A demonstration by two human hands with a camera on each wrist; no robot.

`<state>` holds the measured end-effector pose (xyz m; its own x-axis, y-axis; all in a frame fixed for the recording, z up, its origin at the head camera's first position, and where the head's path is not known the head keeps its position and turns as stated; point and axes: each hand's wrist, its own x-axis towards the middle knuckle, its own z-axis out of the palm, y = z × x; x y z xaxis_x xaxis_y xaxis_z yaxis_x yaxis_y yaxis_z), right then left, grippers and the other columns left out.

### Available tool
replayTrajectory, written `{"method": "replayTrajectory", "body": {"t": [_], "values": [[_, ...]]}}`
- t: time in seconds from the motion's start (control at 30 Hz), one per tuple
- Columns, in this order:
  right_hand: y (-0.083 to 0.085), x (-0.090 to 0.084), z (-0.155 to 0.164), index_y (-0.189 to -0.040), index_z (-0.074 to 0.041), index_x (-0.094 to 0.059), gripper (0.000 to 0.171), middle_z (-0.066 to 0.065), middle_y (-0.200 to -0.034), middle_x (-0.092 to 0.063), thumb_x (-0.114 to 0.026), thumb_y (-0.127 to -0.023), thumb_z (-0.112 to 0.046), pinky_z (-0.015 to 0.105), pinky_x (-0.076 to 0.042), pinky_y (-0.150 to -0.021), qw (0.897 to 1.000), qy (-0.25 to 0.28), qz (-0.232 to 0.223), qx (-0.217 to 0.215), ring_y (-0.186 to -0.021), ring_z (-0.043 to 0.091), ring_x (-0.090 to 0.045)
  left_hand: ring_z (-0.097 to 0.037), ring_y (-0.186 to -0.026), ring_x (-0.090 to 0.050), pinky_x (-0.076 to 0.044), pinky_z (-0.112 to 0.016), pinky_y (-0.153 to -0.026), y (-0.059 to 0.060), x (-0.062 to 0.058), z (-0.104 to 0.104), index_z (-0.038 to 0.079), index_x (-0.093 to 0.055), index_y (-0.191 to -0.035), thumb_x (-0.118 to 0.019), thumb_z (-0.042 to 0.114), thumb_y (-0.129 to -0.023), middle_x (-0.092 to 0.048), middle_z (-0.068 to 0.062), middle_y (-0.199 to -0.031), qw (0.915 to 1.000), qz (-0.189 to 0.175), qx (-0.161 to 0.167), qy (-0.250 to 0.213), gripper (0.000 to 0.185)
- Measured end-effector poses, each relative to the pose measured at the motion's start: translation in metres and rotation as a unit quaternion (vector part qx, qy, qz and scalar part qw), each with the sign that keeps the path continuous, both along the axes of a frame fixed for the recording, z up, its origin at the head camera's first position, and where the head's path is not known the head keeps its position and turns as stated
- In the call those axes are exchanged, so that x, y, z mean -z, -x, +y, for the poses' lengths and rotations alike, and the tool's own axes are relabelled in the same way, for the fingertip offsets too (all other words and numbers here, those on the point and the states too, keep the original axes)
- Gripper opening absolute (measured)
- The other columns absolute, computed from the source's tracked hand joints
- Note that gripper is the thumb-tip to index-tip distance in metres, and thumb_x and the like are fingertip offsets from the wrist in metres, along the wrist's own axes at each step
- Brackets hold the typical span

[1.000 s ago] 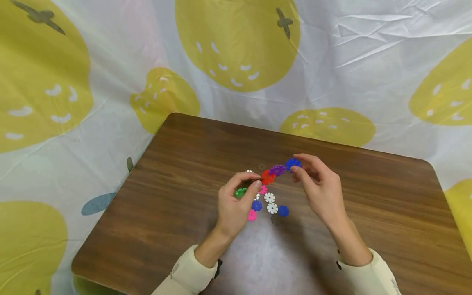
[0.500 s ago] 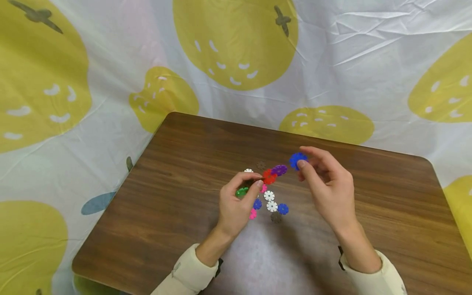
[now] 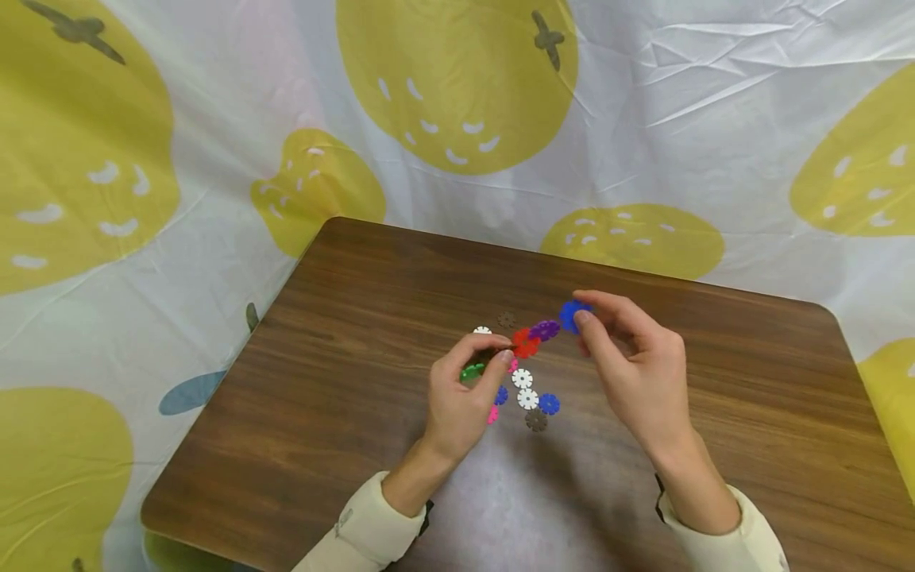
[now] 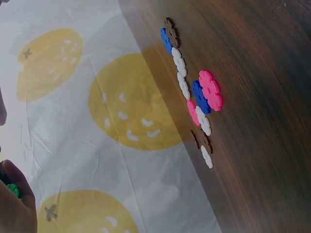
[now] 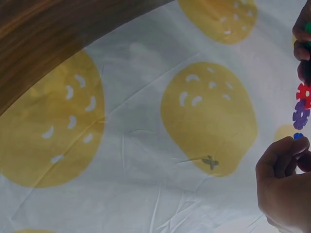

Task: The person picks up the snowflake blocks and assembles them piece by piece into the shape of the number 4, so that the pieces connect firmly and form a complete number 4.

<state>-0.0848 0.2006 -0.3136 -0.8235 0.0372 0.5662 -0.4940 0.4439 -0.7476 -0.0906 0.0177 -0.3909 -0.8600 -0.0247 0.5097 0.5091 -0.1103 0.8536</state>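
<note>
My left hand (image 3: pixel 503 351) pinches one end of a short chain of plastic snowflake discs held above the wooden table (image 3: pixel 343 334): a green disc (image 3: pixel 469 371) in the fingers, then a red disc (image 3: pixel 525 343) and a purple disc (image 3: pixel 545 330). My right hand (image 3: pixel 581 311) pinches a blue disc (image 3: pixel 569 314) between thumb and forefinger, right beside the purple disc; I cannot tell whether they are joined. The right wrist view shows the red disc (image 5: pixel 304 94), purple disc (image 5: pixel 301 115) and blue disc (image 5: pixel 298 136) in a line above my right hand (image 5: pixel 284 184).
Several loose discs lie on the table under my hands: white (image 3: pixel 522 378), blue (image 3: pixel 549 403), brown (image 3: pixel 536 419), pink (image 3: pixel 493 414); the left wrist view shows them as a cluster (image 4: pixel 199 97). A white cloth with yellow fruit prints (image 3: pixel 457 87) surrounds the table.
My right hand drew the blue disc up and away from the purple one, then brought it back close beside it. My left hand held the chain nearly still.
</note>
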Motion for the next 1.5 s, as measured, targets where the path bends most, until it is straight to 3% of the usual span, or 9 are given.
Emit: {"method": "replayTrajectory", "body": {"t": [0.17, 0.47, 0.77, 1.0, 1.17, 1.37, 1.5], "values": [[0.0001, 0.0014, -0.0006, -0.115, -0.004, -0.077, 0.023, -0.002, -0.077, -0.069, -0.068, -0.095, 0.002, 0.009, -0.052, -0.061, 1.000, -0.028, 0.009, 0.009, -0.068, -0.001, -0.063, -0.019, -0.079, -0.068, -0.061, -0.026, -0.071, -0.0001, 0.0009, 0.0004, -0.001, -0.071, -0.104, -0.070, 0.001, -0.095, -0.074, -0.019, -0.094, 0.9999, 0.009, -0.004, 0.008, 0.009], [0.0005, 0.0013, -0.0023, -0.113, -0.006, -0.078, 0.020, 0.005, -0.074, -0.073, -0.069, -0.096, -0.001, 0.007, -0.049, -0.056, 0.998, -0.064, 0.010, 0.025, -0.066, -0.002, -0.062, -0.011, -0.080, -0.067, -0.060, -0.025, -0.070, 0.0007, 0.0008, 0.0026, -0.001, -0.072, -0.103, -0.070, 0.002, -0.095, -0.074, -0.018, -0.095, 0.9992, 0.034, -0.018, 0.009, 0.008], [-0.0002, 0.0027, -0.0065, -0.113, -0.003, -0.076, 0.018, 0.009, -0.072, -0.070, -0.066, -0.097, -0.001, 0.011, -0.055, -0.059, 0.999, -0.039, -0.017, 0.012, -0.064, 0.003, -0.064, -0.013, -0.074, -0.063, -0.058, -0.023, -0.064, 0.0016, 0.0025, 0.0031, -0.004, -0.072, -0.102, -0.069, -0.001, -0.095, -0.074, -0.021, -0.091, 0.9985, 0.050, -0.019, -0.002, 0.008], [0.0027, 0.0013, -0.0094, -0.112, -0.003, -0.076, 0.018, 0.008, -0.070, -0.069, -0.067, -0.096, 0.000, 0.010, -0.053, -0.058, 0.999, -0.043, -0.015, 0.010, -0.062, 0.001, -0.061, -0.014, -0.071, -0.060, -0.053, -0.019, -0.062, 0.0016, 0.0026, 0.0050, -0.003, -0.071, -0.104, -0.069, 0.003, -0.096, -0.071, -0.023, -0.091, 0.9998, -0.014, 0.006, -0.017, 0.009], [0.0055, -0.0036, -0.0088, -0.111, -0.005, -0.076, 0.018, 0.004, -0.068, -0.067, -0.068, -0.096, -0.002, 0.009, -0.050, -0.058, 0.998, -0.045, -0.022, 0.028, -0.061, -0.001, -0.059, -0.017, -0.079, -0.069, -0.061, -0.023, -0.072, 0.0044, 0.0006, 0.0061, -0.003, -0.070, -0.107, -0.069, 0.003, -0.096, -0.072, -0.025, -0.095, 0.9956, -0.076, 0.045, -0.033, 0.013], [0.0081, -0.0061, -0.0049, -0.112, -0.011, -0.076, 0.016, 0.003, -0.070, -0.067, -0.069, -0.098, -0.010, 0.016, -0.050, -0.056, 0.995, -0.039, -0.091, 0.031, -0.060, 0.009, -0.061, -0.009, -0.085, -0.073, -0.064, -0.032, -0.078, 0.0078, -0.0022, 0.0037, -0.004, -0.071, -0.109, -0.068, 0.001, -0.095, -0.073, -0.025, -0.099, 0.9906, -0.116, 0.069, -0.023, 0.015], [0.0085, -0.0053, -0.0026, -0.112, -0.012, -0.076, 0.015, 0.000, -0.071, -0.067, -0.069, -0.099, -0.017, 0.019, -0.051, -0.058, 0.991, -0.037, -0.124, 0.015, -0.062, 0.012, -0.062, -0.022, -0.086, -0.074, -0.064, -0.033, -0.077, 0.0077, -0.0029, 0.0011, -0.002, -0.073, -0.109, -0.069, 0.001, -0.094, -0.074, -0.023, -0.100, 0.9882, -0.135, 0.070, -0.016, 0.016]]}}
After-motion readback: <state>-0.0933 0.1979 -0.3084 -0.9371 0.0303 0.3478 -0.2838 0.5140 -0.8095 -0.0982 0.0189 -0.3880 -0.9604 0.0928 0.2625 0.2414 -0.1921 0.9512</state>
